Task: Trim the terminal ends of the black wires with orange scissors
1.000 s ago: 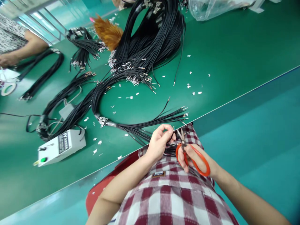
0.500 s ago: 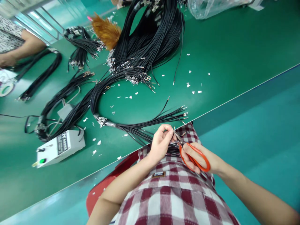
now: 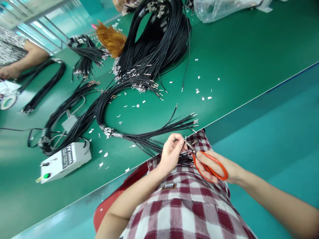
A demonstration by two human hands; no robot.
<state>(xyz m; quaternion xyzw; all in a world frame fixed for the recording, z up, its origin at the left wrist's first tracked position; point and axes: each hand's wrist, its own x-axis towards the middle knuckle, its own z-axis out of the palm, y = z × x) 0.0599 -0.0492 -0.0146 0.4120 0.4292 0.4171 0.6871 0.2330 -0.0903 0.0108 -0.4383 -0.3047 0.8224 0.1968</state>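
Note:
My left hand (image 3: 172, 151) pinches the end of a thin black cable over the table's front edge. Red-handled scissors (image 3: 216, 166) are in my right hand (image 3: 209, 166), their blade tips touching the spot at my left fingertips. A taped bundle of black cables (image 3: 142, 135) runs from the table to my lap, some ends fanned out on the green top, others hanging below my left hand. The bare tips between the blades are too small to make out.
A white box with a green button (image 3: 66, 162) stands at the left among cable bundles. A large cable heap (image 3: 159, 43) and a brown feathery thing (image 3: 111, 38) lie farther back. White scraps dot the green table (image 3: 249, 43). A person's arm (image 3: 36, 54) is at the far left.
The view has shifted slightly. My right hand and the scissors have moved a little to the right, with the handles slightly wider apart. My left hand keeps its pinch.

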